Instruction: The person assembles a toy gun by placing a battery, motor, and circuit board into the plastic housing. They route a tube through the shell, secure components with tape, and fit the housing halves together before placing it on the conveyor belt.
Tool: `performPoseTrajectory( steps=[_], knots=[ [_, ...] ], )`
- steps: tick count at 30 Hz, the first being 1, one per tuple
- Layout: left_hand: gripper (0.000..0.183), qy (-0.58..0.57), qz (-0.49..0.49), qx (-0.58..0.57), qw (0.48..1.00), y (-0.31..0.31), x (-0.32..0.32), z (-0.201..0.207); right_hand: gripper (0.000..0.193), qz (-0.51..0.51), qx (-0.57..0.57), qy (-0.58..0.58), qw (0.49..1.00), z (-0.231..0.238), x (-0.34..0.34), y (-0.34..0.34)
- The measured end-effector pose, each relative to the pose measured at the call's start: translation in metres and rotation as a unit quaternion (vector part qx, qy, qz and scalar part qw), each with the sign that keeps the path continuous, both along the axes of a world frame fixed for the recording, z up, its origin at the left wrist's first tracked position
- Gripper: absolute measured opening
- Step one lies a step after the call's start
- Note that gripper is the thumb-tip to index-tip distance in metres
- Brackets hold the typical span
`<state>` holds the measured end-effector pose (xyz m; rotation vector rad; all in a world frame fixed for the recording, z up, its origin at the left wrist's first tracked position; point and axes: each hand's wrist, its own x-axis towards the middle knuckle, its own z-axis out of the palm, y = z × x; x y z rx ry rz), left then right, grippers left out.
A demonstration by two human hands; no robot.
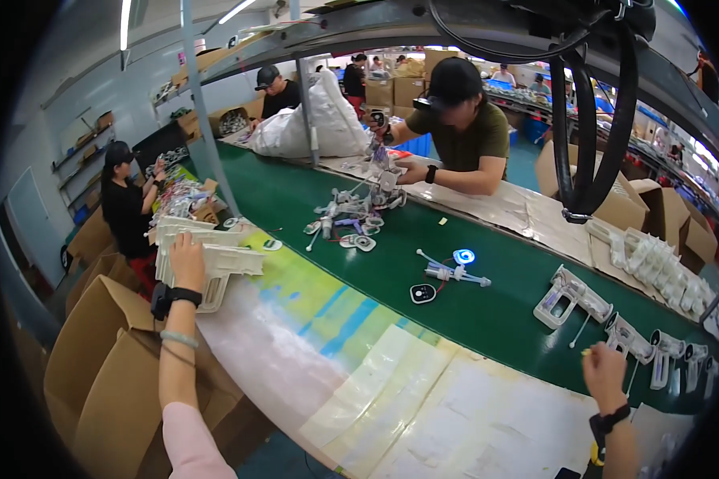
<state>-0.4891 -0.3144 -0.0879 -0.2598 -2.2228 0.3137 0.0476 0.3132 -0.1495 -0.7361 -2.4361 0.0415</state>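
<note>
At the left, my left hand (187,263) lies over a stack of white plastic toy-gun shells (233,262), its fingers curled on one of them. My right hand (605,374) is raised at the lower right, closed, with a tiny yellowish bit showing at the fingertips; I cannot make out what it is. Beyond that hand, several gun shells with parts fitted inside (574,297) stand in a row on the green belt. Mid-belt lies a loose inner assembly (454,270) with a lit blue-white lamp and a wired round-cornered speaker-like piece (423,294).
Across the belt (351,275) a person in a dark cap (463,120) handles parts over a heap of assemblies (351,214). Cardboard boxes (96,359) stand by my left arm. A metal post (208,112) and hanging black straps (579,144) rise over the line. White shells (663,267) are piled far right.
</note>
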Motion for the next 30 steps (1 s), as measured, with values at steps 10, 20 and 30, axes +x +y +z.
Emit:
performPoseTrajectory(
  steps=[10,20,30],
  knots=[
    [0.013,-0.230,-0.257,0.178,0.922,0.100,0.191,0.084,0.045,0.073,-0.707,-0.086,0.698,-0.063,-0.277,-0.087],
    [0.027,-0.782,-0.327,0.313,0.428,0.114,0.226,-0.062,0.035,0.035,-0.617,0.064,0.784,-0.070,-0.355,-0.145],
    [0.028,-0.830,-0.416,0.293,0.227,0.234,0.301,-0.148,0.017,0.088,-0.627,0.126,0.764,-0.006,-0.245,-0.064]
  ],
)
